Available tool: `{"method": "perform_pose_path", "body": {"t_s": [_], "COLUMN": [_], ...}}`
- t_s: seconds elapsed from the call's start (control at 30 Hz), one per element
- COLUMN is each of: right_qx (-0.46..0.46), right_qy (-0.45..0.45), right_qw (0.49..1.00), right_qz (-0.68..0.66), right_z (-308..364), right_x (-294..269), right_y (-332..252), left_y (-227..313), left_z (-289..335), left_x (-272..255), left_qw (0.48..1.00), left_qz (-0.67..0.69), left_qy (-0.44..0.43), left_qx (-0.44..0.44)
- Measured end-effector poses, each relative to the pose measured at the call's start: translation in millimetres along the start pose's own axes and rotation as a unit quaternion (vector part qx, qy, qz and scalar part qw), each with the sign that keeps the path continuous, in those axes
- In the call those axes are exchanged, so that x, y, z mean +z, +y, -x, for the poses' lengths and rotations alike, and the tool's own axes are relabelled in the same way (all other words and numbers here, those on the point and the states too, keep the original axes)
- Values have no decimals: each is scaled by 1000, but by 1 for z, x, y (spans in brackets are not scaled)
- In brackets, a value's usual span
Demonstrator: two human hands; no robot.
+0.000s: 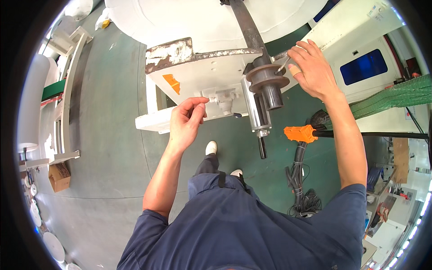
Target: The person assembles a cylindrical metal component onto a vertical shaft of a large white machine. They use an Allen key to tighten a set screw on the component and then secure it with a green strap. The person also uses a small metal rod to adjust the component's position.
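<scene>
My right hand [311, 68] reaches to the collar end of a dark steel shaft [245, 24]. Its fingers are stretched out beside a thin metal lever [282, 66] next to a brownish round flange [267, 78]; a tan bandage wraps one digit. Whether the palm bears on the lever is hidden. My left hand [187, 121] hovers in front of the cream machine frame [204, 72], fingers curled and thumb close to the index finger, with nothing visible in them. Below the flange hangs a shiny metal cylinder [256, 105] with a black rod end [262, 147].
A large white roll [198, 20] sits on the shaft. An orange connector [300, 133] and black cables [298, 175] are at my right, near a green mesh sleeve [387, 100]. A cream rack [69, 90] and a cardboard box [59, 177] stand left.
</scene>
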State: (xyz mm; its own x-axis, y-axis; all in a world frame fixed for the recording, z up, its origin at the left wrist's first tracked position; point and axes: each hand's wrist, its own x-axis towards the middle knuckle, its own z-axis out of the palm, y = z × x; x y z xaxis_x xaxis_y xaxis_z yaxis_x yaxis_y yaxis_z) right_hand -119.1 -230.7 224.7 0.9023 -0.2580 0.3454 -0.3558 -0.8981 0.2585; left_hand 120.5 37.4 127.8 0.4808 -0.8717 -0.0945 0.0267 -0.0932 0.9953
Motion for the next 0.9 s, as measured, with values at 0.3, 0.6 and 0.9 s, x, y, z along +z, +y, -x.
{"method": "perform_pose_path", "body": {"t_s": [0.3, 0.6, 0.9], "right_qx": [161, 267, 388], "right_qy": [-102, -115, -173], "right_qw": [978, 953, 905], "right_qz": [-86, -90, -27], "right_z": [23, 41, 29], "right_x": [-15, -26, -43], "right_y": [-27, -65, -115], "left_y": [-28, -65, -83], "left_z": [31, 69, 92], "left_x": [-17, -61, -93], "left_qw": [999, 998, 997], "left_qz": [-4, 10, 11], "left_qy": [-4, 8, -2], "left_qx": [-35, -59, -80]}}
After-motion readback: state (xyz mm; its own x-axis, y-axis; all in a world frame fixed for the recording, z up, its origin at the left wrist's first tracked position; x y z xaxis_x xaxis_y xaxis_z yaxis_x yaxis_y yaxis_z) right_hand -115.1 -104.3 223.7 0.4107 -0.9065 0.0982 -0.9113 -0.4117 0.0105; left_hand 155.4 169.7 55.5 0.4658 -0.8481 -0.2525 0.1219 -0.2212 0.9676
